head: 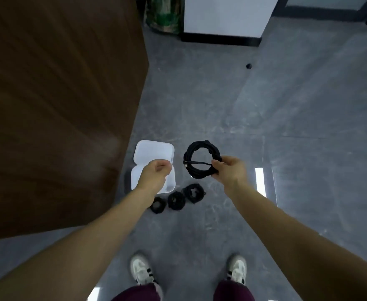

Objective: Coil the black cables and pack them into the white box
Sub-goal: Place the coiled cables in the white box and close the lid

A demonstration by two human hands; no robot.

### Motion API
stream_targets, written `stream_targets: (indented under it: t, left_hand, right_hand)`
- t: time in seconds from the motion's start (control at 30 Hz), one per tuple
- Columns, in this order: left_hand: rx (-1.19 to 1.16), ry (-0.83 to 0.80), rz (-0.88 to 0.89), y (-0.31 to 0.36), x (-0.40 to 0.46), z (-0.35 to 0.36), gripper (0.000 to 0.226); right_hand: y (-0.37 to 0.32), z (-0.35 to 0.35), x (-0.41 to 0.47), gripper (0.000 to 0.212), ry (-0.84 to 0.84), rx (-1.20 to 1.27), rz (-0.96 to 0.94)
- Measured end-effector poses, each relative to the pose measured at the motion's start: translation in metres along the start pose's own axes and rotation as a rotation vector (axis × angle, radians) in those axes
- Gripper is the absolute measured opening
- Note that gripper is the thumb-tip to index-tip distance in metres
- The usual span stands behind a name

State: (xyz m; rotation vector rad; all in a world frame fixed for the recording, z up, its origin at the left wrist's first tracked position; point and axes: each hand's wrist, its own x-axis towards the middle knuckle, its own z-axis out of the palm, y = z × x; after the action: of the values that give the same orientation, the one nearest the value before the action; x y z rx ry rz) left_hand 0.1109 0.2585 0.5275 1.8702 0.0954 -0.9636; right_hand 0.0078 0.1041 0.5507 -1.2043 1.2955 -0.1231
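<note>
My right hand (230, 169) grips a coiled black cable (196, 158), held up as a ring above the floor; one plug end lies across the ring's middle. My left hand (156, 172) hovers over the open white box (170, 183), its fingers curled and holding nothing. The box's lid (154, 152) lies flat behind the box. Three smaller black cable coils (176, 199) sit in a row on the grey floor just in front of the box.
A dark brown wooden cabinet (59, 105) fills the left side, close to the box. My two white shoes (142, 270) stand on the grey floor below. A small black object (248, 66) lies on the floor farther off; a white wall panel (223, 16) is beyond.
</note>
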Motion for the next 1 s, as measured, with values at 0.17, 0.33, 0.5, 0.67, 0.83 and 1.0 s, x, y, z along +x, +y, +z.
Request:
stream_targets:
  t: [0.17,0.33,0.5,0.67,0.83,1.0]
  left_hand:
    - [0.021,0.071,0.001,-0.062,0.063,-0.044,0.004]
    - [0.033,0.171,-0.007,-0.145,0.14,-0.059,0.017]
    - [0.099,0.25,0.003,-0.24,0.225,-0.058,0.027]
    - [0.183,0.363,0.022,-0.329,0.306,-0.061,0.039]
    - [0.23,0.51,0.038,-0.382,0.365,-0.068,0.048]
    - [0.227,0.526,0.08,-0.41,0.387,-0.068,0.044]
  right_hand:
    - [0.058,0.078,0.047,0.014,-0.023,-0.045,0.003]
    - [0.122,0.14,0.12,0.016,-0.117,-0.057,-0.008]
    - [0.207,0.198,0.205,0.024,-0.173,-0.099,-0.021]
    - [0.287,0.257,0.28,0.014,-0.241,-0.14,-0.047]
    - [0.342,0.309,0.337,0.004,-0.301,-0.168,-0.092]
    - [0.373,0.346,0.374,0.015,-0.291,-0.202,-0.121]
